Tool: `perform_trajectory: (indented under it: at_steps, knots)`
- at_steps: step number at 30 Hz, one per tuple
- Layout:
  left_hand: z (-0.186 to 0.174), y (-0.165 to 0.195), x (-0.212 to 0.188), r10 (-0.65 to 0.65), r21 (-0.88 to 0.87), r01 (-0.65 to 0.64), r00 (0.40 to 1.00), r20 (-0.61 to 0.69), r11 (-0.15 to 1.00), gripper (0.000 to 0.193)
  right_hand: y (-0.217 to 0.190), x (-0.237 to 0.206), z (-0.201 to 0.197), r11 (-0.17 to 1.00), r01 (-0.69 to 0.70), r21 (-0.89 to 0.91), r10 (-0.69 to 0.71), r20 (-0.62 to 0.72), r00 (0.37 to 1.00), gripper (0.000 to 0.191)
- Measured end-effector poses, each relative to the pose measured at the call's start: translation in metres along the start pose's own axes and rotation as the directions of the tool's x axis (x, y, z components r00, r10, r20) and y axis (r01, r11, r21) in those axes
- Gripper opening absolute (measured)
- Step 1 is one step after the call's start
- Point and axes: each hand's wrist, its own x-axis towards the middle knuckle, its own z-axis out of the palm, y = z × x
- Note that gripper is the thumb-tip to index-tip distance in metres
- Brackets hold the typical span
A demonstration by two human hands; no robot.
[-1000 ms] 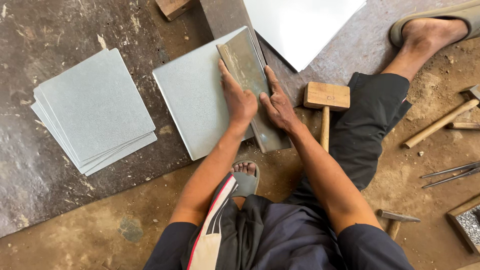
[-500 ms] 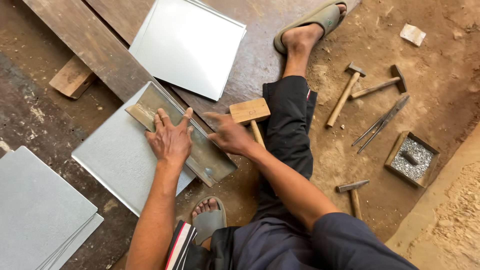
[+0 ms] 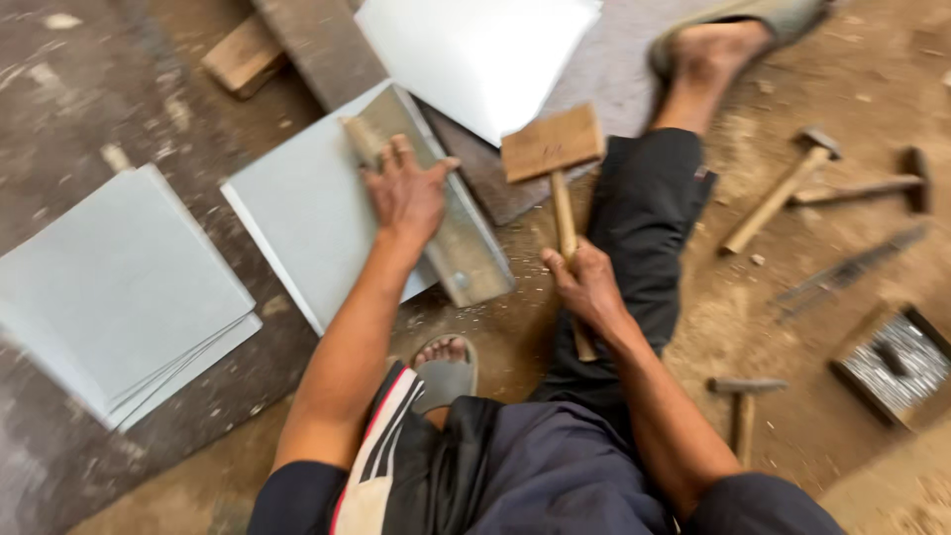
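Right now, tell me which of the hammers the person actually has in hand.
The wooden mallet with the square block head: the right hand grips its handle. The other hammers lie untouched on the dirt to the right; the left hand presses a metal bar.

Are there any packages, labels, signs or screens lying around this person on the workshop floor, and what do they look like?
No labels, signs or screens show.
Small open box: on the dirt floor at far right, square, wooden frame, filled with small silvery metal bits; the nearest thing to a package.
Left hand presses a metal bar on a grey sheet; right hand grips a wooden mallet.
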Motion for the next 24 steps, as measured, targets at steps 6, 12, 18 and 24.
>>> perform_trajectory:
  at_steps: [6, 12, 18, 24]
  knots:
    - [-0.004, -0.004, 0.003, 0.047, 0.028, -0.044, 0.994, -0.097, 0.999, 0.047, -0.068, 0.049, 0.026, 0.968, -0.201, 0.148, 0.181, 0.14, 0.973, 0.048]
    - [-0.015, -0.003, 0.0, 0.013, 0.056, -0.011, 0.999, -0.034, 0.998, 0.041, -0.081, 0.075, 0.055, 0.997, 0.076, -0.034, -0.073, 0.083, 0.994, 0.054]
    - [-0.019, -0.003, 0.004, 0.015, 0.067, -0.013, 0.999, -0.031, 0.998, 0.034, -0.082, 0.089, 0.065, 0.946, 0.271, -0.179, -0.26, 0.082, 0.962, 0.052]
    - [-0.014, -0.003, 0.006, 0.017, 0.07, -0.014, 0.999, -0.031, 0.997, 0.032, -0.089, 0.092, 0.065, 0.927, 0.368, -0.066, -0.371, -0.028, 0.928, 0.049]
